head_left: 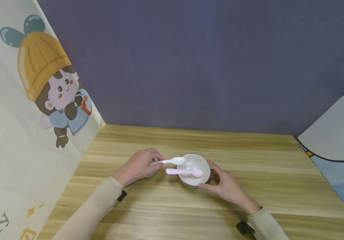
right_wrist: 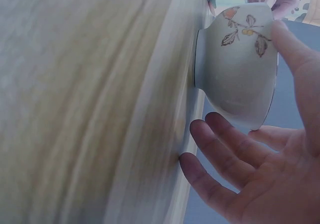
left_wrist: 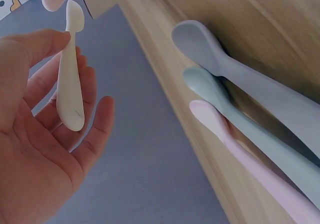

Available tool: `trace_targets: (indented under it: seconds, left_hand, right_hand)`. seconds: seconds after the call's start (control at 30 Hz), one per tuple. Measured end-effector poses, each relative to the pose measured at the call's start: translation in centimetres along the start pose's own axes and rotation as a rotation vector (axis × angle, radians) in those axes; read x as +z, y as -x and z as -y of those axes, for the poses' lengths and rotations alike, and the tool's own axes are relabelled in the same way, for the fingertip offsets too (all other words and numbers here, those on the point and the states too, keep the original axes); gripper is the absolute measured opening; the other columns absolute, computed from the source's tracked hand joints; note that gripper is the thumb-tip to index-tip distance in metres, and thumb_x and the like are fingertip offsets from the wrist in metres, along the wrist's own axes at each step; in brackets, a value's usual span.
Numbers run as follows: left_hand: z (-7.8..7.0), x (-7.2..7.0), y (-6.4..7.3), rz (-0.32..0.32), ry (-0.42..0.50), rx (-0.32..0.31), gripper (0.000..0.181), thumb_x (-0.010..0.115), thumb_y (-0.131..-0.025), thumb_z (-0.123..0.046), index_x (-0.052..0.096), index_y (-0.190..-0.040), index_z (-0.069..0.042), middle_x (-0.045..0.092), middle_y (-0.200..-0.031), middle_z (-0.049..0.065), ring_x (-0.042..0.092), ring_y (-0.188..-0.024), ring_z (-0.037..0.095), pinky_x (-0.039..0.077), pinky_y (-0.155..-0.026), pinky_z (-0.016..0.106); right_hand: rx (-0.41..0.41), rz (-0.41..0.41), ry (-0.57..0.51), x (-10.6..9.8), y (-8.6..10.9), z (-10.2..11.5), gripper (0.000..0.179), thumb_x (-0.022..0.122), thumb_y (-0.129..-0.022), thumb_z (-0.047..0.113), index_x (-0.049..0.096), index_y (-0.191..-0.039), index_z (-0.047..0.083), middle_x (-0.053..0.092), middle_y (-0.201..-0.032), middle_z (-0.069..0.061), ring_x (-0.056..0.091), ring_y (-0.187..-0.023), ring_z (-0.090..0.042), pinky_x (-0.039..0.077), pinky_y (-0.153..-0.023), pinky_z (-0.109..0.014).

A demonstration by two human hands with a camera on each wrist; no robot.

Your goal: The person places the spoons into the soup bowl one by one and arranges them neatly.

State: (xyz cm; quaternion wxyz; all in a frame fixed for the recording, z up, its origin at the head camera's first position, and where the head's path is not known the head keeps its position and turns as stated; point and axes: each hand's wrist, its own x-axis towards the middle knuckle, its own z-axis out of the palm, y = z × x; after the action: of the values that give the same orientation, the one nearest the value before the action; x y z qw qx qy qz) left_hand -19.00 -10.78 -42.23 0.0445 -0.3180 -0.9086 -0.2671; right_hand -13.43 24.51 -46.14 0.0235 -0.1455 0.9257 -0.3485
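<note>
Pinching a white spoon (head_left: 176, 160) in my left hand (head_left: 141, 164), I have its tip by the left rim of a bowl (head_left: 191, 163), which my right hand (head_left: 226, 186) holds between thumb and finger. A pink spoon (head_left: 184, 172) rests in the bowl; three more spoons (left_wrist: 265, 143) lie on the tabletop (head_left: 265, 166).

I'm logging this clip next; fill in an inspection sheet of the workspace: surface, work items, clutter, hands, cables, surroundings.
Surface: wood-grain table.
Work items: white bowl upright on the table; pink spoon in it, handle jutting past the left rim; white spoon in hand; grey spoon, green spoon and second pink spoon lying side by side.
Clutter: nothing seen.
Hands: left hand pinches the white spoon; right hand grips the bowl at its rim.
Cables: nothing seen.
Surroundings: dark panel behind, cartoon-printed sheet on the left.
</note>
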Motion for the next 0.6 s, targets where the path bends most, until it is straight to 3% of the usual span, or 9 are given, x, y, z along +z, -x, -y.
trace_targets:
  seconds: [0.3,0.6]
  left_hand:
    - [-1.0,0.2,-0.5,0.030,-0.007,0.045,0.018,0.077,-0.096,-0.021,0.084,-0.113,-0.017,0.076,-0.098,-0.006,0.062,-0.080,0.004,0.053,-0.074,0.026]
    - [-1.6,0.4,-1.5,0.019,-0.025,0.088,0.023,0.077,-0.097,-0.024,0.083,-0.116,-0.013,0.078,-0.104,-0.003,0.064,-0.082,0.008,0.053,-0.076,0.028]
  right_hand:
    - [0.010,0.005,-0.008,0.1,0.0,0.0,0.109,0.089,-0.081,0.058,0.041,-0.163,0.004,0.076,-0.117,0.006,0.072,-0.104,-0.012,0.056,-0.091,-0.038]
    - [0.006,0.002,-0.006,0.1,0.0,-0.1,0.111,0.088,-0.080,0.059,0.040,-0.163,0.004,0.076,-0.118,0.004,0.072,-0.105,-0.012,0.057,-0.093,-0.042]
